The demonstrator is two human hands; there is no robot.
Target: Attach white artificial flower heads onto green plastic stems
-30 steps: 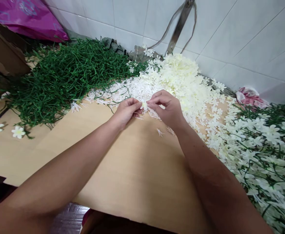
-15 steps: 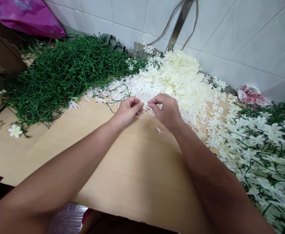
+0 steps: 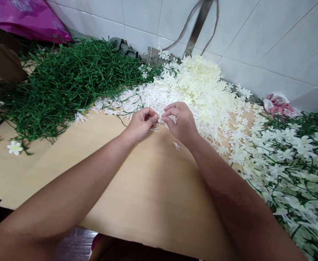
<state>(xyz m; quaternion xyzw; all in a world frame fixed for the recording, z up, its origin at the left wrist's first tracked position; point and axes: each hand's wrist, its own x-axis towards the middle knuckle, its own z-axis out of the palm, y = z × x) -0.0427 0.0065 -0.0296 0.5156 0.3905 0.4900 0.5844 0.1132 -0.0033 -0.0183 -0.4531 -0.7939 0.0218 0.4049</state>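
My left hand and my right hand meet over the near edge of a heap of thin white stamen pieces. Both pinch one small cream flower part between their fingertips. Behind it lies a mound of cream petals. A single white stamen lies on the tan board just below my right wrist.
A tangle of green plastic stems fills the left. Finished flower sprigs are piled at the right. Two loose flowers lie at far left. A white tiled wall, a magenta bag and a cardboard box stand behind.
The two hands have drawn slightly closer together around the small flower part; the view has tilted a little. Otherwise nothing has moved.
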